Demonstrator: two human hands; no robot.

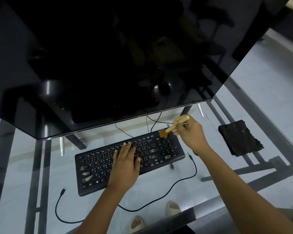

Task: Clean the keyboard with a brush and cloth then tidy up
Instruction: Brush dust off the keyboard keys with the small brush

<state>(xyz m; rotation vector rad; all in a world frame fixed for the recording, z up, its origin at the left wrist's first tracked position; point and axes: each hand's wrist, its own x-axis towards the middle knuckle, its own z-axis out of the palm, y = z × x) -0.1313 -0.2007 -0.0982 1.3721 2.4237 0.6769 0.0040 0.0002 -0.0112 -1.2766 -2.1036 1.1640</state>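
- Glass desk top (227, 191) shows two sandalled feet (172, 208) below; one loose black cable (159, 196) curls along the near edge.
- One black keyboard (95, 173) lies mid-desk, left hand (125, 164) flat and open on its keys.
- Right hand (189, 132) grips one wooden brush (169, 129), bristles touching the keyboard's far right corner.
- One dark folded cloth (240, 137) lies well right.
- One large dark monitor (108, 56) looms behind.

Transparent glass tabletop (254, 102) on dark metal frame bars (41, 166); pale grey tiled floor (277, 73) visible through the glass. Large black switched-off monitor screen (108, 56) overhead, faintly reflecting a dim room. Subdued, cool lighting.
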